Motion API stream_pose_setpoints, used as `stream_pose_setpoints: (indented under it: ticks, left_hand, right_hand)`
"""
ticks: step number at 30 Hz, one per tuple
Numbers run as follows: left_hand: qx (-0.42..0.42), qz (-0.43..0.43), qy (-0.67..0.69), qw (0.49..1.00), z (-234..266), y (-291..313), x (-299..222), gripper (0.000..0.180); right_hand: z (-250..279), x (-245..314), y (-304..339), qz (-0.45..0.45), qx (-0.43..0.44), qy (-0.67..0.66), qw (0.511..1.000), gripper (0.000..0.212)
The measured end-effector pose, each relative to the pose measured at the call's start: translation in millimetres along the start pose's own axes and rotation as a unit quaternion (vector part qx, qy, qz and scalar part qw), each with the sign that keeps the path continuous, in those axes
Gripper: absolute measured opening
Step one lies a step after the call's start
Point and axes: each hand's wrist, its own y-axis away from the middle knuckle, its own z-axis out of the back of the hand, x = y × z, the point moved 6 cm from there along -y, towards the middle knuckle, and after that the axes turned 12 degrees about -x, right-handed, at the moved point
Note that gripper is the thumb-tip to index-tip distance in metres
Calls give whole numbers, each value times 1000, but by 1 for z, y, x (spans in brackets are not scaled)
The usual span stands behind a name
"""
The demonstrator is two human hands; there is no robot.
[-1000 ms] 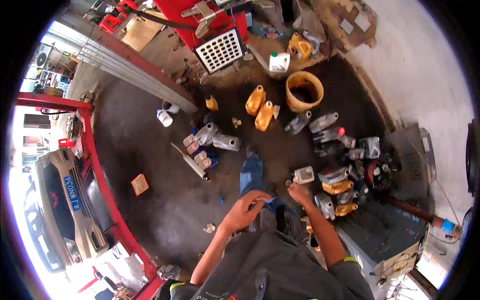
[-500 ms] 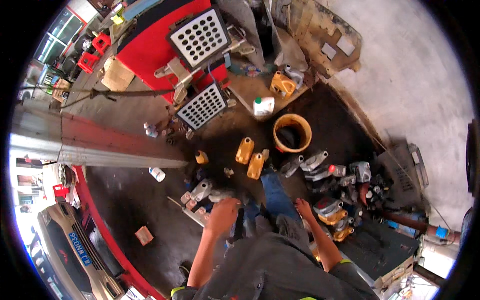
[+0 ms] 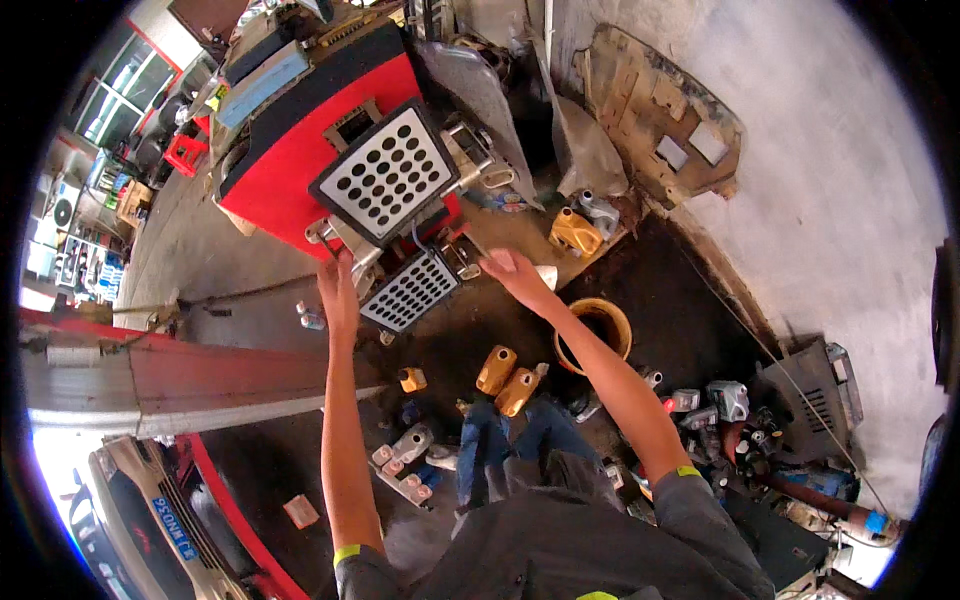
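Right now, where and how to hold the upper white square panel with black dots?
Probably hold the panel by its black frame: left grip on the left edge, coming from the left; right grip opposite, from the right. It is broad, flat and tilted; the frame rims its dotted face.

Dotted panel (image 3: 388,177) matt; clamp (image 3: 468,148) metal; jugs (image 3: 497,370) smooth plastic.

Left fingers (image 3: 345,268) and right fingers (image 3: 500,268) flank the lower black-dotted white panel (image 3: 409,290)

Two dotted panels (image 3: 390,172), two hands (image 3: 338,290)
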Motion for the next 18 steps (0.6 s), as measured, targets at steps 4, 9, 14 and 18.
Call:
stream_pose_setpoints:
  ticks: [4, 9, 14, 18]
  left_hand:
    - [-60, 67, 123, 988, -26, -82, 12, 72]
    - [-94, 61, 184, 976, -73, -86, 14, 71]
    - [-133, -17, 215, 967, -77, -89, 18, 58]
    - [-206, -99, 148, 962, -68, -83, 10, 56]
  right_hand:
    - [-46, 72, -77, -9, -58, -102, 993, 75]
    - [-56, 68, -169, 45, -194, -166, 966, 91]
    - [-79, 54, -200, 38, -123, -204, 970, 85]
    - [-76, 73, -189, -79, -173, -91, 978, 85]
